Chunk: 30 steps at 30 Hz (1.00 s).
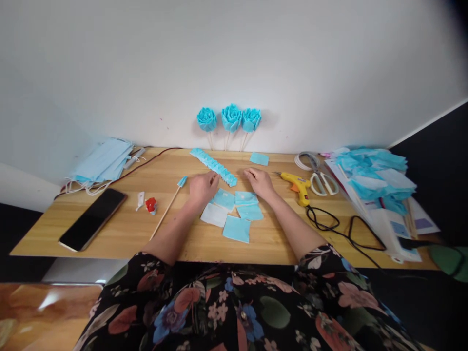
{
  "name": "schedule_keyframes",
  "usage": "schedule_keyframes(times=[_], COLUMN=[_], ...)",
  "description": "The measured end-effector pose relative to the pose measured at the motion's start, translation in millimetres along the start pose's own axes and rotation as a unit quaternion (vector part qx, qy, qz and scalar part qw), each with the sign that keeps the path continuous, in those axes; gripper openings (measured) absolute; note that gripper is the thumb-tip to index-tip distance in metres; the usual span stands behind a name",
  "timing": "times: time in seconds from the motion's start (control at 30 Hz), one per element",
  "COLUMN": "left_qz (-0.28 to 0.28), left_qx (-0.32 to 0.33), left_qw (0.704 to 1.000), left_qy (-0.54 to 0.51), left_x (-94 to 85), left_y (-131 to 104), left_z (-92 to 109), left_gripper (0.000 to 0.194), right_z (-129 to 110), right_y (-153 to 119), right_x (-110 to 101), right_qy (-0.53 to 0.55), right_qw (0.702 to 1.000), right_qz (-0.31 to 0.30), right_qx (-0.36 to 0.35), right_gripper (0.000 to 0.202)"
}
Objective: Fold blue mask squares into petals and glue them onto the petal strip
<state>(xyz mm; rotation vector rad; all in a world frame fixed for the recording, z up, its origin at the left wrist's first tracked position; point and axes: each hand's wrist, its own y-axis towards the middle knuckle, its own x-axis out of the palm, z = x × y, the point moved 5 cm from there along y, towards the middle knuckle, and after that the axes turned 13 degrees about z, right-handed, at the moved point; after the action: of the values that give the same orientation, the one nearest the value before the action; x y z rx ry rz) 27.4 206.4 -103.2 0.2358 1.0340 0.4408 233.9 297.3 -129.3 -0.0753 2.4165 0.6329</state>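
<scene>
My left hand (204,188) rests on the table with curled fingers, its fingertips beside a row of overlapping blue folded pieces (215,167); whether they touch is unclear. My right hand (259,181) lies loosely closed just past the right end of that row. Nothing shows in either hand. Between my forearms are several cut squares of blue and white non-woven fabric (236,228). Left of my left hand lies a wooden stick (165,214) with a blue wrapped tip (182,181). One blue rectangle (259,158) sits beyond my right hand.
Three blue fabric flowers (231,118) on sticks stand against the wall. At right are a yellow glue gun (298,186) with black cord, scissors (323,184), and a heap of blue fabric (376,175). At left lie face masks (104,163), a phone (93,219) and a red item (151,205).
</scene>
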Motion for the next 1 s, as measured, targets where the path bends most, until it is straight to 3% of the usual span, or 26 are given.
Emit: schedule_keyframes(times=[0.57, 1.0], left_qz=[-0.005, 0.029], left_qx=[-0.012, -0.016], left_qw=[1.000, 0.999], left_qy=[-0.011, -0.025], left_x=[3.6, 2.5], left_y=[0, 3], left_z=[-9, -16], left_gripper=[0.036, 0.036], right_z=[-6, -14], right_y=[-3, -3], right_x=[4, 8], right_qy=[-0.047, -0.076], right_qw=[0.998, 0.994], right_qz=[-0.029, -0.046], right_qx=[-0.036, -0.063], right_gripper=[0.028, 0.012])
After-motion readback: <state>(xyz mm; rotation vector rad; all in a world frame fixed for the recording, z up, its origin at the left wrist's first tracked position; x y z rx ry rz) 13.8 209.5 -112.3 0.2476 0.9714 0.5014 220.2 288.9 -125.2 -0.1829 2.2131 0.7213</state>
